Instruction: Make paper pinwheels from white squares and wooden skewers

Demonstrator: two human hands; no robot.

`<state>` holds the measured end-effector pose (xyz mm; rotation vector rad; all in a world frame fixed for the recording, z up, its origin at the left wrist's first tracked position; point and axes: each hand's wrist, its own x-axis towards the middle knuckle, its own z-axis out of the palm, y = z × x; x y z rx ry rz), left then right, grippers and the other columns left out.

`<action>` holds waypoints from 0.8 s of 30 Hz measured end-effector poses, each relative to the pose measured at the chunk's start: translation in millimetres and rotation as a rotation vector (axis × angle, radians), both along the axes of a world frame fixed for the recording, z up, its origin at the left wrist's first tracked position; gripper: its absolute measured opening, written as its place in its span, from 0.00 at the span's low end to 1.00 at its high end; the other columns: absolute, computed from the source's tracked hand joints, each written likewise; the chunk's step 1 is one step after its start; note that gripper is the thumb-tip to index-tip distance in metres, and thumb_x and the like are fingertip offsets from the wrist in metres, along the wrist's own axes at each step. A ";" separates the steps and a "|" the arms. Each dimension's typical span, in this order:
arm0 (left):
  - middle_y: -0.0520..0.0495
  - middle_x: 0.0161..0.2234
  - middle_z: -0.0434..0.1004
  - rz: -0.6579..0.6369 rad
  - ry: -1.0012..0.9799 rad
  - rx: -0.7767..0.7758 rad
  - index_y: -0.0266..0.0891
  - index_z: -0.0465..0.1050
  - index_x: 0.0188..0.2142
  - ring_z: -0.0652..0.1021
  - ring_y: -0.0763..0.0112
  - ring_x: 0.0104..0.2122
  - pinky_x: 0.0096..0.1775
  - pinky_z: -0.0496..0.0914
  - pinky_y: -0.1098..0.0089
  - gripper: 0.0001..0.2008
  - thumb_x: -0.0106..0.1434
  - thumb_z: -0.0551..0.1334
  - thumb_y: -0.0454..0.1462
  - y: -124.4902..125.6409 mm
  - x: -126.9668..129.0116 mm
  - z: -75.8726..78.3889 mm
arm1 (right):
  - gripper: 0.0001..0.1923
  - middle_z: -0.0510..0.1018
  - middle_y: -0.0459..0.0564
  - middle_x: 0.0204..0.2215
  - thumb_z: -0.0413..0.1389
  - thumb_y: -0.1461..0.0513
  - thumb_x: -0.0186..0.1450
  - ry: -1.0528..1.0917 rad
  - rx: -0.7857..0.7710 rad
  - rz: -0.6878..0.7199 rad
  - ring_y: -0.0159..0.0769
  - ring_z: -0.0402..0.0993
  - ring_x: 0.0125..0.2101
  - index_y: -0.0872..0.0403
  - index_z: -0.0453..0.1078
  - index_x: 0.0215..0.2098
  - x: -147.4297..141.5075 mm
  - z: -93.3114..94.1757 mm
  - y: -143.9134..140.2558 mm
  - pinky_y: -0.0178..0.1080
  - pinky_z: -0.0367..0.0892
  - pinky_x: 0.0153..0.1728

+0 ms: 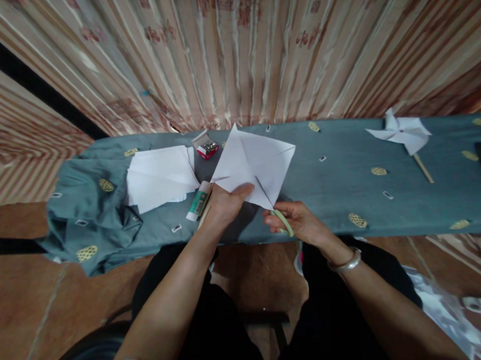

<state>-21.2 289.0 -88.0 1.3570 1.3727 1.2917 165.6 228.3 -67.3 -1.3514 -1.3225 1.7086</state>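
My left hand (225,200) pinches the folded paper square (254,168) taut at 9 o'clock so the scissors (278,213), gripped in my right hand (300,222), can bite its corner.

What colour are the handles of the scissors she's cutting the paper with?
Pale green. The scissors in the right hand show best in the head view, cutting white paper.

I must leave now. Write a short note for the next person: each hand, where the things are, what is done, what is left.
Left hand pinches the white paper square.
Right hand holds green-handled scissors, blades in the paper.
On the table: paper stack, glue stick, red box, finished pinwheel.
Done: square creased, one cut begun.
Left: probably remaining cuts, assembly.
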 end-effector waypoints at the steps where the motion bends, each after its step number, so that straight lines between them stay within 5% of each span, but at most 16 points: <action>1: 0.41 0.39 0.82 -0.008 -0.010 -0.013 0.36 0.73 0.47 0.80 0.54 0.43 0.49 0.74 0.57 0.25 0.48 0.71 0.40 -0.1 0.7 1.3 | 0.22 0.73 0.43 0.19 0.69 0.48 0.49 0.004 -0.006 -0.004 0.26 0.67 0.21 0.57 0.76 0.29 -0.4 0.5 0.1 0.31 0.62 0.22; 7: 0.42 0.41 0.82 -0.056 -0.076 -0.059 0.36 0.72 0.49 0.80 0.56 0.43 0.48 0.74 0.58 0.28 0.48 0.69 0.39 -1.8 4.0 12.1 | 0.24 0.72 0.41 0.18 0.72 0.48 0.41 0.063 -0.074 -0.060 0.24 0.66 0.20 0.56 0.72 0.25 -5.1 9.3 0.6 0.30 0.63 0.22; 24: 0.43 0.42 0.81 -0.040 -0.169 -0.066 0.36 0.73 0.49 0.79 0.56 0.43 0.49 0.72 0.59 0.29 0.45 0.70 0.38 -4.4 6.1 20.6 | 0.23 0.72 0.40 0.16 0.72 0.49 0.43 0.085 -0.073 -0.057 0.25 0.66 0.18 0.56 0.73 0.26 -6.3 9.2 0.9 0.31 0.62 0.20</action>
